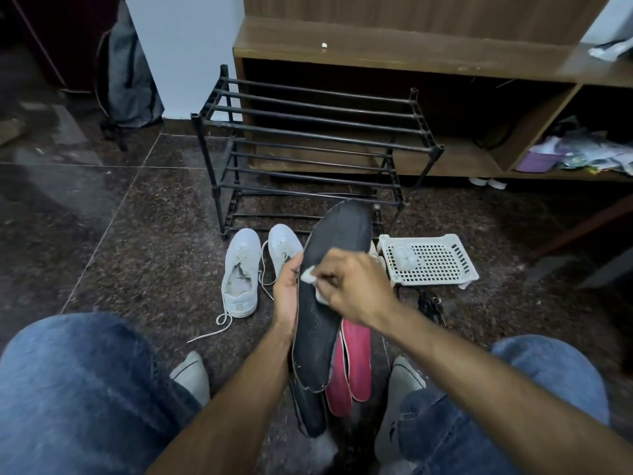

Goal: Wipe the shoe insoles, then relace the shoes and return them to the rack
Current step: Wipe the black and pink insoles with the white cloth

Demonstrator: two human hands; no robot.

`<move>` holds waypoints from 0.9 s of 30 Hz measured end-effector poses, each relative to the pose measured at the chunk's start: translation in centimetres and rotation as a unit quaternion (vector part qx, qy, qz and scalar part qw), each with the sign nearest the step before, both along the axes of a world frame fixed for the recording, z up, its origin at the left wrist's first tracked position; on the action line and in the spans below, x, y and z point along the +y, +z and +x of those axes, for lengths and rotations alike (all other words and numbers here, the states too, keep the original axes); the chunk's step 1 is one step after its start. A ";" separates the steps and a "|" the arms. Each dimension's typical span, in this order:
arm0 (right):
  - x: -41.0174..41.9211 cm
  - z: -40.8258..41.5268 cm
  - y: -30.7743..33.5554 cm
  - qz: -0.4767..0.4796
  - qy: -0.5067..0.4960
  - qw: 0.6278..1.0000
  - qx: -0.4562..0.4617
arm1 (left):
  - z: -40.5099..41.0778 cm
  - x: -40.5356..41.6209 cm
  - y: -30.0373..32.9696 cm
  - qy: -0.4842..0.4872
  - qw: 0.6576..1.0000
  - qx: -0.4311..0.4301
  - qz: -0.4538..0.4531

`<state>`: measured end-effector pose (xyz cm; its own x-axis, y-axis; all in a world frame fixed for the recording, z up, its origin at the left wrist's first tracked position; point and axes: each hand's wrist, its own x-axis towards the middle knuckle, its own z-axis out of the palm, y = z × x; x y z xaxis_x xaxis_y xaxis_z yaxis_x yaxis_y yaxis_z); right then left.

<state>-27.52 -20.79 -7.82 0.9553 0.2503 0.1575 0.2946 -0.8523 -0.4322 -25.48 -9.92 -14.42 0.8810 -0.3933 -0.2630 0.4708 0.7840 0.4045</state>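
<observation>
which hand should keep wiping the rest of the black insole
Right. The right hand already pinches the white wipe against the black insole, while the left hand grips the insole's edge and props it up, so swapping roles would probably only cost time.

The dark speckled stone floor carries a black tubular metal rack at twelve o'clock, two white lace-up sneakers before it, a white perforated plastic basket at two o'clock, and two pink insoles at six.

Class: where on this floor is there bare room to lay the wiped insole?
Bare floor lies left of the white shoes, toward the tile seam. The rack bars are bare too. Crowded: between the feet, where the pink insoles lie, and by the white basket.
</observation>
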 end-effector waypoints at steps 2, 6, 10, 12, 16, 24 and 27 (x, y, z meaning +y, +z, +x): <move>0.6 -1.6 -0.7 0.019 0.032 0.999 0.014 | 0.5 0.5 -0.1 0.014 1.000 0.002 0.020; 0.7 -2.0 -0.9 0.069 0.053 0.995 0.050 | 1.1 1.4 0.5 -0.029 0.999 0.002 0.021; 0.4 -1.3 -0.2 0.094 0.067 0.990 0.080 | 1.5 2.0 1.8 -0.083 0.997 0.010 0.005; 0.8 -1.4 0.0 0.058 0.071 0.995 0.044 | 1.6 2.1 2.0 -0.069 0.997 0.008 0.015; 1.4 -0.2 1.1 -0.070 0.023 0.996 -0.049 | 0.8 1.3 0.8 -0.048 0.998 0.017 0.043; -0.9 6.0 3.0 -0.077 -0.152 0.983 -0.064 | -1.3 -0.6 1.5 -0.098 0.995 0.024 0.024; -0.5 3.2 1.6 -0.001 -0.122 0.988 -0.093 | -0.2 -0.3 1.7 -0.053 0.998 0.016 0.018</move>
